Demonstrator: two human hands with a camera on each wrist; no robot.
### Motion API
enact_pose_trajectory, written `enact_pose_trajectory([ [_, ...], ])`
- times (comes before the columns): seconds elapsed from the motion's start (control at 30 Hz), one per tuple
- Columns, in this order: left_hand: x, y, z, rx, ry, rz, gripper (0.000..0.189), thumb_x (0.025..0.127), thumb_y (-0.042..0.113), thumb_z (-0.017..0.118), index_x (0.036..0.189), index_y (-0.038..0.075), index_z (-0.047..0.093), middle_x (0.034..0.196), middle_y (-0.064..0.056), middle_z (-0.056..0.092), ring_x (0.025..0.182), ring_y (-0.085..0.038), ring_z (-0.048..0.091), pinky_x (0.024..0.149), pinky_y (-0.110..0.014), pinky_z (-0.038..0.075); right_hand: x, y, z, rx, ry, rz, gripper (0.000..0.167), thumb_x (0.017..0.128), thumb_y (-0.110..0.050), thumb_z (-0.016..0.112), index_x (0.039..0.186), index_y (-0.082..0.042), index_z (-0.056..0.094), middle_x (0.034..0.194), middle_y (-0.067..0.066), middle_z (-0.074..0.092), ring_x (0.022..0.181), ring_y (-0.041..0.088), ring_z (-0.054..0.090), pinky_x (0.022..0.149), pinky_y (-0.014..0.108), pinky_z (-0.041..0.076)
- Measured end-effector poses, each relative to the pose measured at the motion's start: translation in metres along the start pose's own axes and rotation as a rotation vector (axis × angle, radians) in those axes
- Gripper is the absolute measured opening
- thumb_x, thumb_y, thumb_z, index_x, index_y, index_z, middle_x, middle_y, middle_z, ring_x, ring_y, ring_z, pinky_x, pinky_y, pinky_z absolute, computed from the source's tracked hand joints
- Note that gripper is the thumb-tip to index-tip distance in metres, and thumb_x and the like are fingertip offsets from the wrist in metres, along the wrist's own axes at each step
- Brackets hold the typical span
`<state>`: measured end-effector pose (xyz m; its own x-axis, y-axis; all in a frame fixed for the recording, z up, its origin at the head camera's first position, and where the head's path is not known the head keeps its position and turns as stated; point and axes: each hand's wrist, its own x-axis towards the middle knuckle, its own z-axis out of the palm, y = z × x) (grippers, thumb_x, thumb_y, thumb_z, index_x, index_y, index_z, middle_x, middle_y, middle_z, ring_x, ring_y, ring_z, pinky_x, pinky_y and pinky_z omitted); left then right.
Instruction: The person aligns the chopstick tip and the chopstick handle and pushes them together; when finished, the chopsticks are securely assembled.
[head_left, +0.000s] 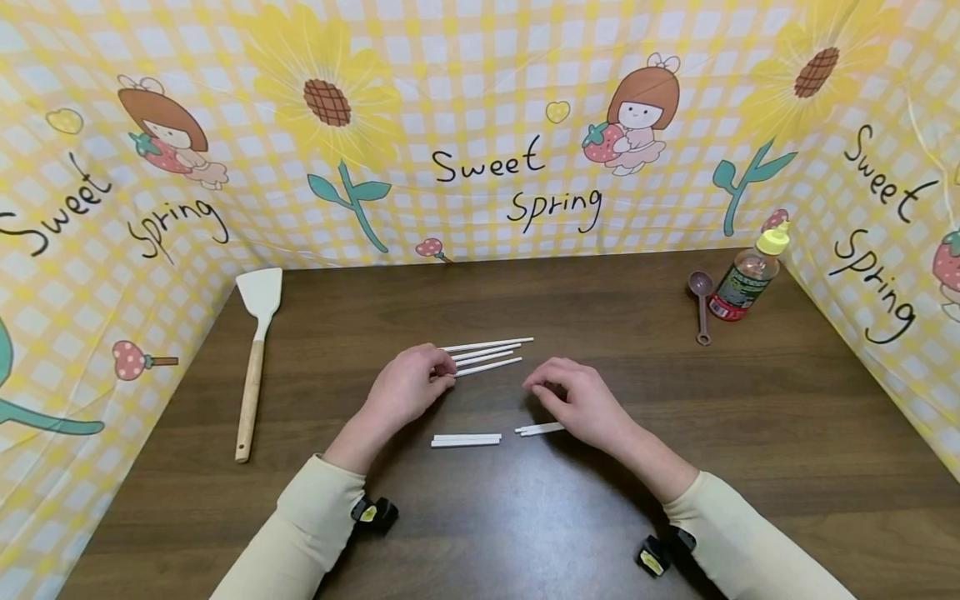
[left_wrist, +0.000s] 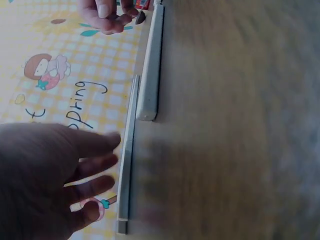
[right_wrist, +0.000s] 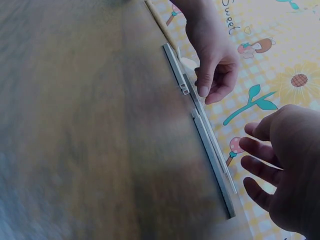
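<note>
At the left of the brown surface point(head_left: 480, 521) lies a spatula point(head_left: 257, 362), its white blade toward the patterned cloth point(head_left: 480, 92). The person's left hand point(head_left: 408, 379) is at the left ends of four long white sticks point(head_left: 487, 357), its fingers loosely bent and spaced apart; contact cannot be told. Nearer the person lie short white sticks point(head_left: 466, 440). Right of them, the right hand point(head_left: 583, 402), fingers spread and curving, partly covers another short bundle point(head_left: 540, 430). Farther right, a measuring spoon point(head_left: 701, 304) lies just beside an upright yellow-capped bottle point(head_left: 742, 283).
</note>
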<state>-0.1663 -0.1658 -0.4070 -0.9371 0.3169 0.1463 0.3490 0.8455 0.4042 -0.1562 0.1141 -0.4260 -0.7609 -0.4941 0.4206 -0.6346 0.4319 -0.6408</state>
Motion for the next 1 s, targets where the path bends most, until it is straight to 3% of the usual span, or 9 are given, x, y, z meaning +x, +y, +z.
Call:
enact_pose_trajectory([
  [0.23, 0.001, 0.006, 0.001, -0.1, -0.117, 0.164, 0.009, 0.087, 0.013, 0.081, 0.088, 0.018, 0.072, 0.083, 0.01, 0.062, 0.076, -0.009, 0.057, 0.074, -0.032, 0.049, 0.0, 0.0, 0.0, -0.033, -0.059, 0.015, 0.011, 0.091, 0.0, 0.071, 0.096, -0.008, 0.076, 0.092, -0.006, 0.069, 0.085, 0.012, 0.061, 0.078, 0.034, 0.051],
  [0.33, 0.0, 0.009, 0.001, -0.135, -0.17, 0.2, 0.01, 0.088, 0.016, 0.08, 0.088, 0.019, 0.071, 0.079, 0.012, 0.06, 0.073, -0.007, 0.055, 0.072, -0.029, 0.048, -0.001, 0.002, 0.001, -0.053, -0.101, 0.024, 0.009, 0.091, -0.002, 0.072, 0.095, -0.009, 0.075, 0.09, -0.006, 0.068, 0.082, 0.011, 0.06, 0.077, 0.033, 0.051],
  [0.67, -0.002, 0.012, 0.005, -0.18, -0.292, 0.22, 0.009, 0.09, 0.019, 0.079, 0.086, 0.022, 0.071, 0.079, 0.015, 0.061, 0.073, -0.005, 0.055, 0.07, -0.027, 0.047, -0.001, 0.005, -0.001, -0.093, -0.234, 0.034, 0.008, 0.09, -0.007, 0.074, 0.097, -0.011, 0.074, 0.085, -0.009, 0.061, 0.078, 0.007, 0.057, 0.074, 0.028, 0.049],
  [1.0, -0.005, 0.014, 0.005, -0.199, -0.342, 0.251, 0.015, 0.088, 0.022, 0.081, 0.081, 0.022, 0.068, 0.08, 0.012, 0.056, 0.073, -0.004, 0.053, 0.069, -0.026, 0.047, -0.002, 0.006, -0.004, -0.133, -0.317, 0.016, 0.016, 0.09, -0.016, 0.076, 0.105, -0.014, 0.073, 0.09, -0.006, 0.059, 0.077, 0.012, 0.054, 0.072, 0.028, 0.045],
])
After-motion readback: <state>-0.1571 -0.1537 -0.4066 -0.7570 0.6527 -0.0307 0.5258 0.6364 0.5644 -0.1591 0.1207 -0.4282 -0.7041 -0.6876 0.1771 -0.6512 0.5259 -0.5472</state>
